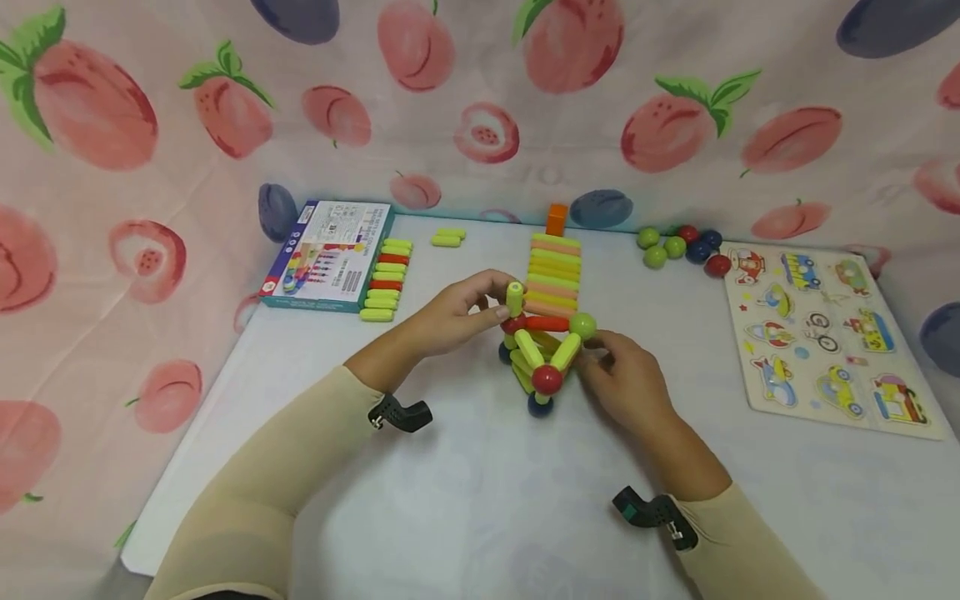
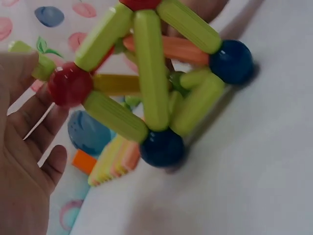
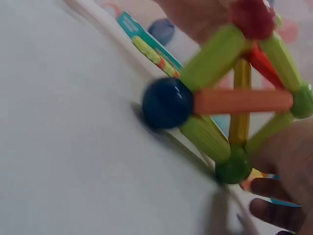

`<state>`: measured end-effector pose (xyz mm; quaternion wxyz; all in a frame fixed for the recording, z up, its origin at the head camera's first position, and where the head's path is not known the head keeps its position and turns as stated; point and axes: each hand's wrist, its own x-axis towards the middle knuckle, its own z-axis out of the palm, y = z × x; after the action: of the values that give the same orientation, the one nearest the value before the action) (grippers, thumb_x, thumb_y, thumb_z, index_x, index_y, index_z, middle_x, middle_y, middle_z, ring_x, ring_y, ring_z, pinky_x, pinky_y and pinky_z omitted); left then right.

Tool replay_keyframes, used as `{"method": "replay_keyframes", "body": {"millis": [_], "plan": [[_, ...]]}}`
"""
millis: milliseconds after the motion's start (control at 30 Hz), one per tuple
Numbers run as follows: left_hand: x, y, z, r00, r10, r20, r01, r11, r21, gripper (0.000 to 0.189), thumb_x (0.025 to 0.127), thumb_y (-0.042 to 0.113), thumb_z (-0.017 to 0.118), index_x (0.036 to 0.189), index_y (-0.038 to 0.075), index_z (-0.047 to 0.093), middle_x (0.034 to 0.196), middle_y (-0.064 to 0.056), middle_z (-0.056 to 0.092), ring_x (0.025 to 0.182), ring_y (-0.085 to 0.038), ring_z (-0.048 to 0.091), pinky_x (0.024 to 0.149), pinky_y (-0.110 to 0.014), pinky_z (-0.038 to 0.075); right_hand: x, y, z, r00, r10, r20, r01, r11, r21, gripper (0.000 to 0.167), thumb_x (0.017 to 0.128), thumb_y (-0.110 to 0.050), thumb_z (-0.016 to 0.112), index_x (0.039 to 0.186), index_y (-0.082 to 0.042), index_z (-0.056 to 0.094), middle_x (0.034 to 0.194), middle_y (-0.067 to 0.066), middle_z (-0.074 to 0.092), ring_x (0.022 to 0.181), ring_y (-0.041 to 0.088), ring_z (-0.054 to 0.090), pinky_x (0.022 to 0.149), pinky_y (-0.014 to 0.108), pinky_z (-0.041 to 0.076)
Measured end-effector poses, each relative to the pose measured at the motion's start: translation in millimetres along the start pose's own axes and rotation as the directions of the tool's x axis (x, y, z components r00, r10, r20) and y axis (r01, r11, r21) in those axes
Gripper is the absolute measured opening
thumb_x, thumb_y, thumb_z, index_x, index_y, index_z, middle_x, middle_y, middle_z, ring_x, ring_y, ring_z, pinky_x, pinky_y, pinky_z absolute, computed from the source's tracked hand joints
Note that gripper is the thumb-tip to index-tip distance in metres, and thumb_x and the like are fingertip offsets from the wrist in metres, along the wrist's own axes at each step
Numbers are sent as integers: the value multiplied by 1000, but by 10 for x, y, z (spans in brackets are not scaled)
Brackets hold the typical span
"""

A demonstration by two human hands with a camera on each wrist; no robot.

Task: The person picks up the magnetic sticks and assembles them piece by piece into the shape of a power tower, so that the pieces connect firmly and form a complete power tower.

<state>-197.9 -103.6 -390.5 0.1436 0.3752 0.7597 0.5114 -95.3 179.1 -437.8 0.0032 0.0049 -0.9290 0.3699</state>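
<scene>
The frame (image 2: 152, 73) of coloured sticks and balls is held between both hands, near the middle of the tabletop (image 1: 450, 492), just in front of the row of sticks (image 1: 553, 271). By the left hand (image 1: 457, 317), the upright stick (image 1: 514, 297) seems to be pinched between thumb and forefinger just above the far-left red ball (image 1: 513, 325); by the right hand (image 1: 630, 383), the frame appears to be grasped below the green ball (image 1: 582, 326), though the fingertips are partly hidden. For this joint to be seated well, the frame should be braced lightly on the right while the stick is pressed straight down along its length, with no sideways load put on the ball; the other joints are best not squeezed, since a stick could be knocked loose. The stick's long axis is set roughly vertical, its free end pointed up. In the frame itself no single long axis is marked: its triangular top is pointed towards the person by the near red ball (image 1: 547, 380), and its far edge is formed by the red stick (image 1: 547, 323), laid nearly crosswise
</scene>
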Motion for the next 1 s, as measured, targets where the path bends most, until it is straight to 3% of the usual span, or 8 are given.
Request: {"method": "replay_keyframes", "body": {"millis": [167,333,533,733,867,933,1000], "plan": [[-96,-73,44,998,-66,16,65,995,77,36,104,14,68,140,9,64,126,0,68,119,-17,58,101,-39,48,-328,-186,-10,995,-30,-93,41,993,112,22,92,-6,66,114,-8,71,100,4,74,90,22,61,77,40,51],[-291,-10,133,996,-75,-37,81,979,185,31,102,19,74,132,15,69,123,4,70,118,-14,60,107,-44,50,-605,-366,29,993,-90,-76,102,980,171,31,91,-23,86,115,-11,68,94,-1,71,81,15,61,67,31,52],[-578,141,271,991,-51,-120,79,967,243,31,93,24,85,120,17,70,115,6,69,111,-13,60,103,-47,53,-602,-367,-44,995,-49,-83,64,978,199,30,93,-22,85,119,-14,72,96,-3,71,82,17,60,61,28,50],[-704,222,395,992,27,-120,9,956,293,40,87,27,92,120,17,72,115,7,70,107,-10,59,94,-47,56,-501,-259,-142,992,-96,-76,111,966,235,27,97,-14,78,124,-16,75,103,-6,72,89,15,61,77,35,46],[-615,109,236,993,107,-48,-89,955,283,35,92,25,85,123,14,72,113,6,72,107,-12,62,94,-49,55,-490,-259,-167,994,-91,-54,101,964,247,27,99,-16,76,125,-16,74,105,-5,71,92,16,60,83,42,45],[-492,-7,40,995,91,-50,-73,954,292,31,96,21,78,125,12,72,114,2,74,107,-15,63,95,-50,54,-501,-263,-167,995,-89,-43,97,964,247,28,100,-18,75,127,-16,74,107,-4,72,93,17,60,85,43,45],[-308,-156,-191,995,29,-94,10,923,384,31,100,20,71,130,11,71,118,-1,74,110,-18,63,98,-48,52,-512,-262,-164,995,-96,-37,102,962,254,29,100,-18,76,128,-16,73,108,-4,72,93,17,60,85,43,44]]}}
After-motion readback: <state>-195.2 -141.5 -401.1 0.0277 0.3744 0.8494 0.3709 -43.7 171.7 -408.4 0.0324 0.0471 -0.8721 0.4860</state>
